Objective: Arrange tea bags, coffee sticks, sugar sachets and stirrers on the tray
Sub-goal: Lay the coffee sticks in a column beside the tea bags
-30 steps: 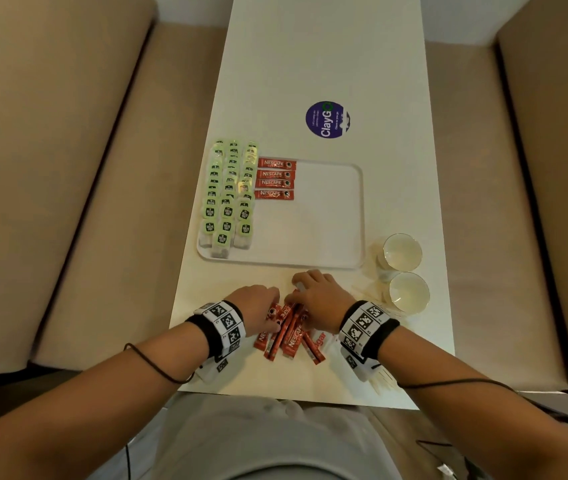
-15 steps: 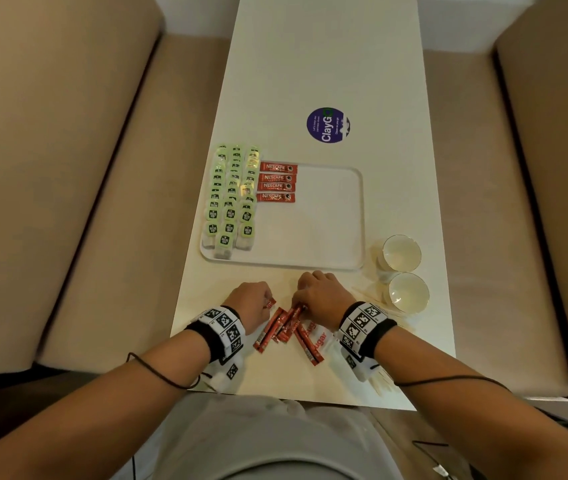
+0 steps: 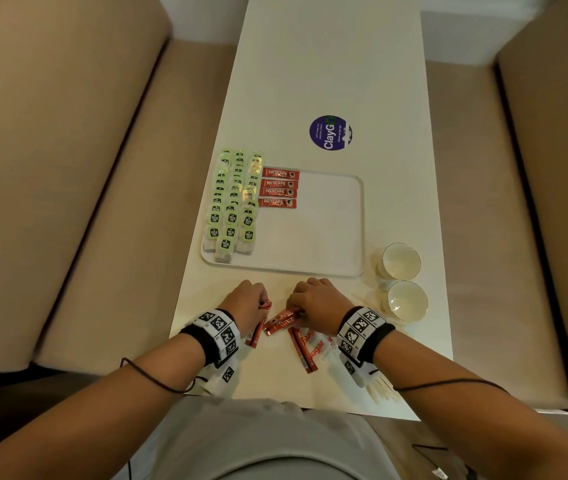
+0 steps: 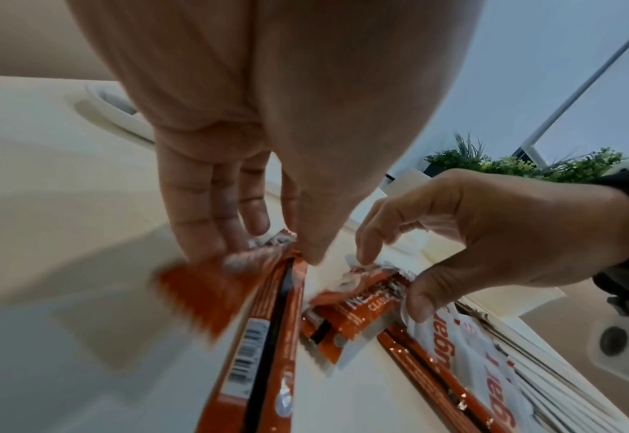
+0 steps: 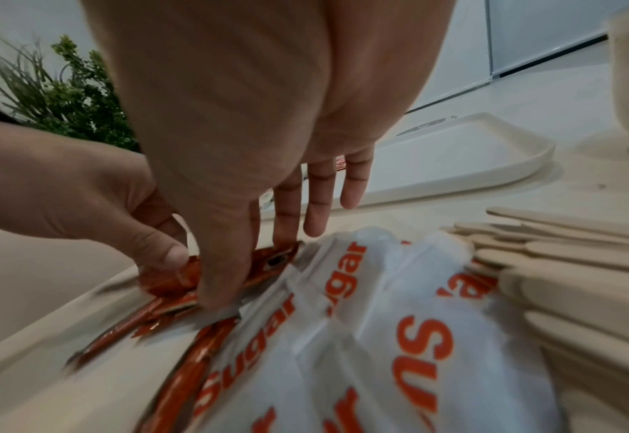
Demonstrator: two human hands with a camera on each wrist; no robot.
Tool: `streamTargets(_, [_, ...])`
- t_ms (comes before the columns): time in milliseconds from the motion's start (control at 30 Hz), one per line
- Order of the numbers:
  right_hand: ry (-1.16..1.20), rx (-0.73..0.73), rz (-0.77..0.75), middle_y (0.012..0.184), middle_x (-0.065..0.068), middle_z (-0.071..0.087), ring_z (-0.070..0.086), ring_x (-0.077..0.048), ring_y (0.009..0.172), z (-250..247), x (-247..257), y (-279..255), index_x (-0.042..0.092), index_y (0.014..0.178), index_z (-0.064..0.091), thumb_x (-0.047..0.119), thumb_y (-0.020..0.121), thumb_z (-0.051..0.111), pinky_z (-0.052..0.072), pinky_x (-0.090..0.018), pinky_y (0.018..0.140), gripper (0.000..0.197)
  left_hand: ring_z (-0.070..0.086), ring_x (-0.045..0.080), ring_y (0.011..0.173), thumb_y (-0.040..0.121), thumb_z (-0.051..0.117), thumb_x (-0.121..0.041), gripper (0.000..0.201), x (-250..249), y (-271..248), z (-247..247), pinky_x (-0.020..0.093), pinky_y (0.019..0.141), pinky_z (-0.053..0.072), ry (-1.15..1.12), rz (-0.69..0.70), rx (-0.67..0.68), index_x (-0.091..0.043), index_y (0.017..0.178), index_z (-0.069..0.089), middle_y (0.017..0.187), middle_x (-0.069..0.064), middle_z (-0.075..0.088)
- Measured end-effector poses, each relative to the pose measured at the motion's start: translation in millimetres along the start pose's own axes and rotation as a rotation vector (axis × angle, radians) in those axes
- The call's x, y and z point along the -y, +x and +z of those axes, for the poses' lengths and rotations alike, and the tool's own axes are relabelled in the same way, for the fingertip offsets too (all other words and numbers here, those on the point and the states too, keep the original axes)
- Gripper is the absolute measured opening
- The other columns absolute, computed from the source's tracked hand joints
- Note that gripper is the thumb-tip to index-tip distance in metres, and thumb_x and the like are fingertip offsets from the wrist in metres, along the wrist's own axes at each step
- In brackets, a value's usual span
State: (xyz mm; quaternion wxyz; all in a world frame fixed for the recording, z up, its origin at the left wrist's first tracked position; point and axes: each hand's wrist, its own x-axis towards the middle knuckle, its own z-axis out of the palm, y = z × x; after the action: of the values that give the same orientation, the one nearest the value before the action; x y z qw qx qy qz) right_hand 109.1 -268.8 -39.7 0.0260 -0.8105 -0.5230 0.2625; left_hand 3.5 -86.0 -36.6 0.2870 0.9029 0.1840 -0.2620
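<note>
Grey fabric of the person's lap is seen at the near edge, below a long white desk (image 3: 327, 81). On the near end of the desk, loose coffee sticks (image 3: 280, 322) are spread between both hands. One stick is pinched at its end by the left hand (image 3: 246, 303), thumb against fingers. The end of another stick is pinched by the right hand (image 3: 317, 301) between thumb and forefinger, the remaining fingers being held straight. White sugar sachets (image 5: 361, 337) lie touching the sticks on the right, partly under the right wrist. Wooden stirrers (image 5: 565, 263) are piled just beside the sachets, further right. Two white cups (image 3: 402, 282) stand near the right edge of the desk.

Beyond the hands, a white tray (image 3: 331, 237) is set on the desk. Its left side is filled by three rows of green tea bags (image 3: 235, 202). Four coffee sticks (image 3: 279, 188) are laid crosswise beside them, at the far end. A round purple sticker (image 3: 330, 132) is fixed to the desk past the tray.

Beige sofa cushions (image 3: 67, 168) flank the desk on both sides. Green plants (image 4: 528, 164) are visible in the wrist views.
</note>
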Motion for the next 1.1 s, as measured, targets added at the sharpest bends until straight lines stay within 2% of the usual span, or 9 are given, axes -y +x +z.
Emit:
streamTargets(100, [-0.015, 0.018, -0.002, 0.121, 0.002, 0.059, 0.052, -0.021, 0.109, 4, 3, 1, 0.032, 0.130, 0.060, 0.043, 0.088, 0.072, 0.040, -0.038, 0.099, 0.045, 0.057, 0.023, 0.093, 0.084, 0.076, -0.034, 0.042, 0, -3, 2, 0.034, 0.084, 0.049, 0.062, 0.000, 0.031, -0.020, 0.114, 0.050, 0.111, 0.002, 0.046])
streamTargets(167, [-0.032, 0.016, 0.007, 0.118, 0.002, 0.060, 0.052, -0.022, 0.108, 5, 4, 3, 0.032, 0.130, 0.062, 0.040, 0.091, 0.069, 0.040, -0.039, 0.099, 0.040, 0.058, 0.025, 0.095, 0.083, 0.077, -0.029, 0.046, 1, -3, 3, 0.035, 0.084, 0.049, 0.112, 0.002, 0.035, -0.018, 0.117, 0.047, 0.112, 0.003, 0.049])
streamTargets(300, [-0.041, 0.016, 0.019, 0.116, 0.001, 0.061, 0.053, -0.024, 0.108, 7, 0, 5, 0.033, 0.127, 0.065, 0.035, 0.098, 0.060, 0.039, -0.039, 0.097, 0.030, 0.061, 0.029, 0.099, 0.089, 0.064, -0.009, 0.035, 4, 0, 4, 0.036, 0.083, 0.050, 0.147, -0.009, 0.024, -0.013, 0.120, 0.048, 0.114, 0.009, 0.059])
streamTargets(367, [-0.034, 0.019, 0.020, 0.117, 0.001, 0.062, 0.053, -0.024, 0.108, 7, -2, 5, 0.032, 0.127, 0.066, 0.035, 0.100, 0.057, 0.039, -0.039, 0.097, 0.028, 0.062, 0.029, 0.100, 0.090, 0.060, -0.006, 0.033, 6, 0, 3, 0.037, 0.085, 0.051, 0.155, -0.027, 0.036, -0.011, 0.120, 0.049, 0.114, 0.010, 0.062])
streamTargets(533, [-0.004, -0.007, 0.027, 0.115, 0.001, 0.063, 0.054, -0.023, 0.105, 6, -7, 2, 0.031, 0.126, 0.067, 0.040, 0.102, 0.053, 0.040, -0.039, 0.097, 0.029, 0.063, 0.026, 0.100, 0.093, 0.057, -0.009, 0.020, 8, 2, 1, 0.032, 0.085, 0.050, 0.187, -0.060, 0.035, -0.011, 0.112, 0.062, 0.109, 0.008, 0.067])
streamTargets(667, [0.025, -0.038, 0.033, 0.115, 0.002, 0.064, 0.054, -0.022, 0.106, 3, -8, 0, 0.033, 0.126, 0.068, 0.040, 0.102, 0.052, 0.039, -0.038, 0.096, 0.030, 0.061, 0.028, 0.102, 0.093, 0.056, -0.009, 0.017, 10, 2, -1, 0.028, 0.081, 0.043, 0.197, -0.029, 0.008, -0.009, 0.108, 0.065, 0.109, 0.010, 0.064])
streamTargets(867, [0.092, -0.095, 0.054, 0.109, 0.005, 0.065, 0.055, -0.018, 0.103, -5, -9, -1, 0.035, 0.123, 0.070, 0.044, 0.102, 0.052, 0.042, -0.038, 0.096, 0.029, 0.065, 0.028, 0.099, 0.091, 0.057, -0.006, 0.021, 10, 3, -13, 0.032, 0.082, 0.050, 0.105, -0.019, -0.037, -0.011, 0.107, 0.069, 0.105, 0.009, 0.071])
streamTargets(1000, [0.130, -0.134, 0.050, 0.109, 0.004, 0.066, 0.058, -0.018, 0.101, -14, -9, 0, 0.033, 0.121, 0.071, 0.040, 0.101, 0.054, 0.043, -0.037, 0.093, 0.027, 0.061, 0.025, 0.080, 0.096, 0.057, -0.011, 0.017, 3, 7, -28, 0.030, 0.069, 0.047, 0.020, -0.031, -0.053, -0.011, 0.108, 0.068, 0.104, 0.007, 0.069])
streamTargets(1100, [0.174, -0.172, 0.041, 0.108, 0.002, 0.067, 0.061, -0.017, 0.096, -21, -7, 0, 0.030, 0.121, 0.072, 0.038, 0.102, 0.055, 0.044, -0.034, 0.089, 0.026, 0.065, 0.028, 0.092, 0.099, 0.055, -0.017, 0.016, 2, 13, -38, 0.038, 0.083, 0.052, -0.008, -0.016, -0.029, -0.007, 0.102, 0.066, 0.100, 0.009, 0.070])
